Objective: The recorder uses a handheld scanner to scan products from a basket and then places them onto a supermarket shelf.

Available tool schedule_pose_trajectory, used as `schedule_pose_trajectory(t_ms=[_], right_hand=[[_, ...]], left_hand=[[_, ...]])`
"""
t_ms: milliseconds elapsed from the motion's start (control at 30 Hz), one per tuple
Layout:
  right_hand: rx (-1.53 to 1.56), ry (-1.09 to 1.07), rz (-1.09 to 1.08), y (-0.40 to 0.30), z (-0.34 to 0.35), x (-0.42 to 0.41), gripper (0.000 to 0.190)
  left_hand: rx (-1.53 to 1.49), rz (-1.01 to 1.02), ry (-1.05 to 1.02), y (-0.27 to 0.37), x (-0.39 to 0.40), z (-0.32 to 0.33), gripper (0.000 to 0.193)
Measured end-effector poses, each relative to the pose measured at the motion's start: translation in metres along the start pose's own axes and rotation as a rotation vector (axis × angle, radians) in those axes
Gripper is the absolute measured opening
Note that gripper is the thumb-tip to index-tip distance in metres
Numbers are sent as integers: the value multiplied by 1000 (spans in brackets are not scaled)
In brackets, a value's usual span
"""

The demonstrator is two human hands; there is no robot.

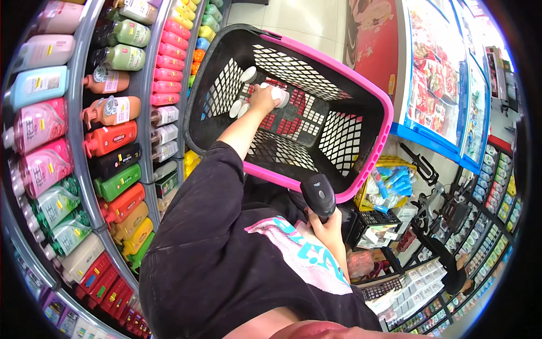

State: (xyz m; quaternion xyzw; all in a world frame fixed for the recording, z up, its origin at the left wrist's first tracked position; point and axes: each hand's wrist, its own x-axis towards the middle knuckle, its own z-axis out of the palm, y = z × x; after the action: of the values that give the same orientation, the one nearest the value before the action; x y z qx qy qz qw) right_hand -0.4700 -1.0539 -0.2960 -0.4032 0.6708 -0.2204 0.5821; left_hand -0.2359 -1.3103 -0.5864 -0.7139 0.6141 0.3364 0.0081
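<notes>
A large black plastic shopping basket (360,91) with a pink rim stands before me. My left hand (263,99) reaches down inside it, its fingers around a clear container with a white lid (283,98). Several similar white-lidded containers lie near it on the latticed basket floor: one above my hand (249,74) and others below it (236,109). My right hand (328,222) grips a black handheld barcode scanner (319,197) by its handle, outside the basket, close to its near pink rim and in front of my shirt. The fingers' undersides are hidden.
Shelves (96,169) with pump bottles and shampoo bottles line the left. At the right stand a glass-fronted freezer (436,80), a yellow crate (387,186) of packages, a black crate (374,229) and stacked white boxes (423,286). Another person (446,265) is at the lower right.
</notes>
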Motion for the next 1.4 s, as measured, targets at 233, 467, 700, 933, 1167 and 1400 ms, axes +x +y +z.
schedule_pose_trajectory(t_ms=[233, 467, 700, 933, 1167, 1400], right_hand=[[-14, -138, -177, 0, -18, -10, 23], [-95, -332, -390, 22, -50, -36, 19], [-100, -600, -418, 57, -71, -51, 18], [-240, -882, -462, 54, -38, -75, 15], [-371, -1094, -517, 77, 24, -118, 15], [-545, -1327, -630, 106, 100, -199, 17]], left_hand=[[-135, 160, -25, 25, -60, -68, 69], [-812, 180, 127, 23, -221, -124, 39], [-1182, -25, 325, 8, -404, -130, 40], [-1172, -192, 696, -34, -580, -106, 41], [-1100, -440, 1063, -54, -763, -75, 42], [-1083, -403, 1427, -69, -931, -14, 37]])
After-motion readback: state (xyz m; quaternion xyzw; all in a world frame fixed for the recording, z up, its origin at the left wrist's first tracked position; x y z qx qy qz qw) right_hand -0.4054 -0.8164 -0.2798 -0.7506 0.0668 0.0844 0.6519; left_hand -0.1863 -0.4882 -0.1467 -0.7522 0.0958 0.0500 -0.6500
